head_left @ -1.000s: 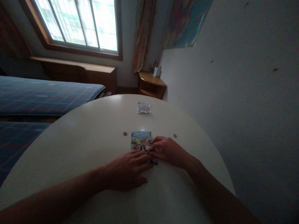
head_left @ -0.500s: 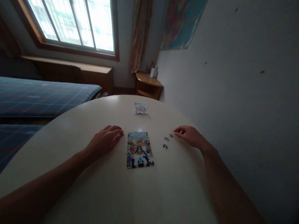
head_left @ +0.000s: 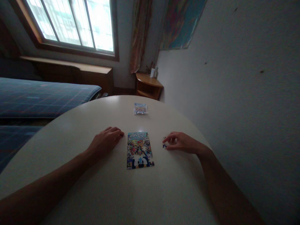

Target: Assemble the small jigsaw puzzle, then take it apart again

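A jigsaw puzzle [head_left: 140,150] with a crowded cartoon picture lies on the white table between my hands, a gap showing at its lower right edge. To its left, my left hand [head_left: 105,140] rests on the table with its fingers curled together over a small puzzle piece, mostly hidden at the fingertips. My right hand [head_left: 181,142] is right of the puzzle. Its thumb and index finger close around a dark blue and white puzzle piece [head_left: 164,146] on the table. Other loose pieces near it are largely covered by the fingers.
A small printed packet [head_left: 140,108] lies beyond the puzzle on the round white table [head_left: 140,193]. A plaid mattress [head_left: 47,97] stands left of the table, and a wall [head_left: 246,109] runs along the right. A wooden corner shelf [head_left: 150,80] is behind.
My right hand has moved left and slightly nearer, from beside the farthest loose piece to the nearest one, covering others. My left hand stays almost in place, fingers a little more over its piece.
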{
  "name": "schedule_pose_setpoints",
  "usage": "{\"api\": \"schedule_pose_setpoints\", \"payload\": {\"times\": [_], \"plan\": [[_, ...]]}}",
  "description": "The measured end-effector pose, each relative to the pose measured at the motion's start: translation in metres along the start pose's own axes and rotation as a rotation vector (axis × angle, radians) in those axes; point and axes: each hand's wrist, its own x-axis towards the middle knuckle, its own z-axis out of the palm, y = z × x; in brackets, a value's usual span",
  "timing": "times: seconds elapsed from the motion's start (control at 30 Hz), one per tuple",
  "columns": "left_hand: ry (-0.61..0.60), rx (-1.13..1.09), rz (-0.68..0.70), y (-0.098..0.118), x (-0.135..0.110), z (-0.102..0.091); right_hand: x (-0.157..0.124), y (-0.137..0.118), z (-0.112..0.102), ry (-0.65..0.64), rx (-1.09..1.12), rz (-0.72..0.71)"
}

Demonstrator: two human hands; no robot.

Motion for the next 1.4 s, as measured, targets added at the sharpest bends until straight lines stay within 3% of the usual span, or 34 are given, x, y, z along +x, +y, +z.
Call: {"api": "schedule_pose_setpoints", "payload": {"times": [0.27, 0.43, 1.07, 1.4], "plan": [[0.128, 0.049, 0.059, 0.006, -0.004, 0.005, 0.002, -0.004, -0.001, -0.070, 0.023, -0.041], [0.147, 0.016, 0.080, 0.010, -0.006, 0.006, 0.004, -0.005, 0.000, -0.096, -0.009, -0.055], [0.172, -0.115, 0.211, 0.034, -0.013, 0.007, 0.010, -0.016, 0.014, -0.009, -0.109, -0.128], [0.113, -0.211, 0.387, 0.049, -0.014, 0.004, 0.010, -0.022, 0.017, 0.001, -0.118, -0.102]]}}
